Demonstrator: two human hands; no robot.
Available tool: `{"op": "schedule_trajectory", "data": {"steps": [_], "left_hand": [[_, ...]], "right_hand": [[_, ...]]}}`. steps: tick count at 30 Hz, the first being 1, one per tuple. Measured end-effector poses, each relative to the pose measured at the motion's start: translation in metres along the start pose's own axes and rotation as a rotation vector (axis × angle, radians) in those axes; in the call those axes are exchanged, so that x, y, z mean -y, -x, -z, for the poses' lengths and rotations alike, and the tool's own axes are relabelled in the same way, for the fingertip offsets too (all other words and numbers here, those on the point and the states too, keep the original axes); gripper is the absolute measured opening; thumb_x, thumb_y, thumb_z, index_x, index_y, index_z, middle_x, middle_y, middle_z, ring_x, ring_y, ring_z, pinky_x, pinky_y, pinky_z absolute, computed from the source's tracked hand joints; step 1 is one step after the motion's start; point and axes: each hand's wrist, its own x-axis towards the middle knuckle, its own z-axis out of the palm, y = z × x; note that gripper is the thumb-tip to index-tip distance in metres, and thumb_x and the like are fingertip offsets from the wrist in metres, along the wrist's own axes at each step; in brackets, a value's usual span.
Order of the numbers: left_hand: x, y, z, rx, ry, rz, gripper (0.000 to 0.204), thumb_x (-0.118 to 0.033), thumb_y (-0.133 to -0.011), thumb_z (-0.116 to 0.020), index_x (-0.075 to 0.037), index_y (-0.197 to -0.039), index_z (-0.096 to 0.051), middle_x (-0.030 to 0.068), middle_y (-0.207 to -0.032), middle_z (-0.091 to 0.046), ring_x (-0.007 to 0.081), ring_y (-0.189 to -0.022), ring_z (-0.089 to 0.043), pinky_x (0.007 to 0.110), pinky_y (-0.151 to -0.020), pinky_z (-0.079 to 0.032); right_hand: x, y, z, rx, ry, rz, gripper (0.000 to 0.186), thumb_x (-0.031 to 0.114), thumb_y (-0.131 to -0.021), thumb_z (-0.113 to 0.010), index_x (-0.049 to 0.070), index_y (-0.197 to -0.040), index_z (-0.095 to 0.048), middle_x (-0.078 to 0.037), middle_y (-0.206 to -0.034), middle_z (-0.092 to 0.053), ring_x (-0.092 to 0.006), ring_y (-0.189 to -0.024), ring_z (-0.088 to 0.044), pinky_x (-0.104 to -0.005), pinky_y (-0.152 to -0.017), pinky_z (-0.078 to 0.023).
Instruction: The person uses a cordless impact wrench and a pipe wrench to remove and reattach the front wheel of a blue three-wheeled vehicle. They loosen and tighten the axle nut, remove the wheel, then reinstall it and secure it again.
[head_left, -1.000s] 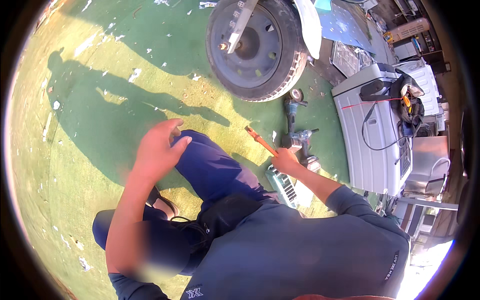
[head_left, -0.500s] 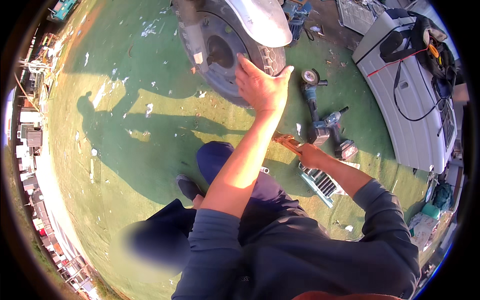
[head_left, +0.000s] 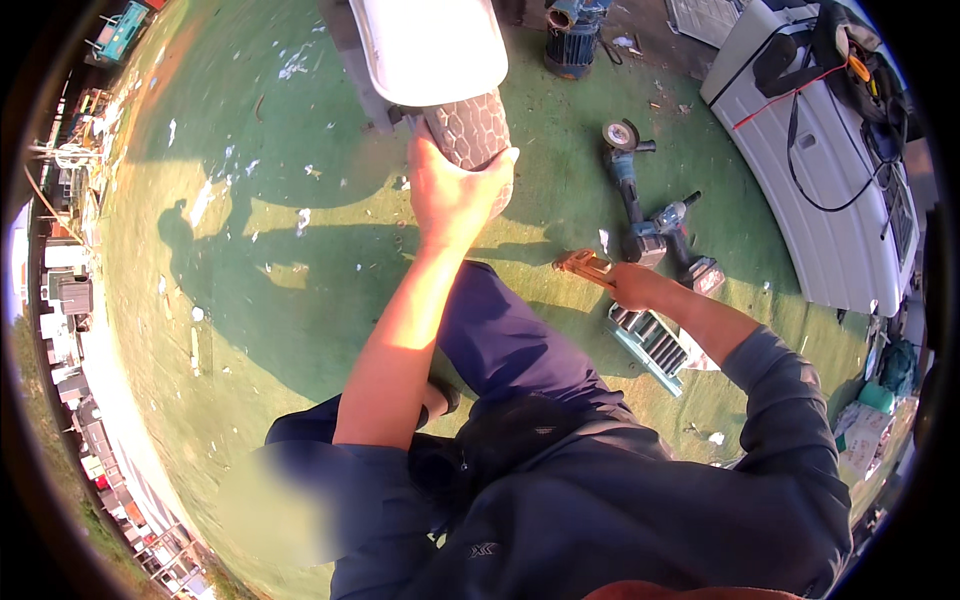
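My left hand (head_left: pixel 450 200) grips the black tire (head_left: pixel 470 125) at its treaded edge, fingers around its side, just below a white fender (head_left: pixel 430 45). My right hand (head_left: pixel 635 285) is closed on an orange-handled wrench (head_left: pixel 578 263), held low over the green floor with its head pointing left. Just beyond the wrench lie a blue angle grinder (head_left: pixel 625 170) and a cordless drill (head_left: pixel 672 230). A pale green tool case with slots (head_left: pixel 645 350) is below my right hand, partly hidden by it.
A blue motor-like machine (head_left: pixel 570 50) stands at the top. A large white panel (head_left: pixel 760 160) with a dark bag and cables (head_left: pixel 840 50) fills the upper right. Scraps dot the green floor (head_left: pixel 200 380); assorted objects (head_left: pixel 75 295) line the far left.
My left hand rose from near my knee to the wheel and now grips the tread. The wheel appears turned edge-on. My right hand still holds the wrench. The view has shifted.
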Motion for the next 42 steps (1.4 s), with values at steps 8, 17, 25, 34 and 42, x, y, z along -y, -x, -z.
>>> {"op": "schedule_trajectory", "data": {"steps": [8,17,25,34,42], "left_hand": [[0.043,-0.009,0.086,0.069,0.126,-0.044,0.075,-0.018,-0.072,-0.088,0.008,-0.127,-0.045,0.023,-0.127,-0.058,0.0293,-0.116,-0.059,0.04,-0.101,-0.046],[0.05,-0.017,0.09,0.057,0.176,-0.007,0.072,-0.016,-0.071,-0.088,0.008,-0.124,-0.045,0.0213,-0.123,-0.059,0.0287,-0.114,-0.061,0.04,-0.101,-0.046],[0.034,-0.028,0.088,0.083,0.213,0.0,0.075,-0.019,-0.069,-0.087,0.01,-0.123,-0.044,0.0236,-0.122,-0.06,0.0301,-0.113,-0.062,0.04,-0.1,-0.047],[0.039,-0.048,0.104,0.093,0.142,-0.02,0.077,-0.03,-0.068,-0.087,0.006,-0.122,-0.046,0.0252,-0.121,-0.063,0.0342,-0.113,-0.064,0.041,-0.099,-0.049],[0.043,-0.04,0.11,0.133,0.069,0.016,0.082,-0.034,-0.068,-0.088,0.009,-0.121,-0.041,0.0271,-0.113,-0.067,0.0356,-0.103,-0.069,0.041,-0.09,-0.054]], "right_hand": [[0.019,-0.009,0.014,0.115,0.042,-0.126,0.026,0.005,-0.08,-0.058,0.008,-0.102,-0.071,-0.02,-0.092,-0.071,-0.0367,-0.083,-0.071,-0.0469,-0.071,-0.057],[0.038,-0.017,0.031,0.163,0.057,-0.184,0.014,0.012,-0.087,-0.06,0.005,-0.098,-0.068,-0.018,-0.08,-0.069,-0.0325,-0.074,-0.07,-0.0437,-0.061,-0.056],[0.053,-0.015,0.045,0.233,0.055,-0.29,0.019,0.014,-0.089,-0.058,0.008,-0.103,-0.069,-0.02,-0.087,-0.069,-0.035,-0.079,-0.07,-0.046,-0.065,-0.057],[0.064,0.052,0.046,0.128,0.471,-0.249,0.04,0.01,-0.08,-0.061,0.017,-0.119,-0.068,-0.016,-0.1,-0.072,-0.0351,-0.095,-0.07,-0.0464,-0.08,-0.056],[0.081,0.035,0.074,-0.024,0.348,-0.312,0.027,0.015,-0.082,-0.063,0.018,-0.103,-0.078,-0.015,-0.099,-0.073,-0.0344,-0.093,-0.071,-0.0464,-0.082,-0.056]]}}
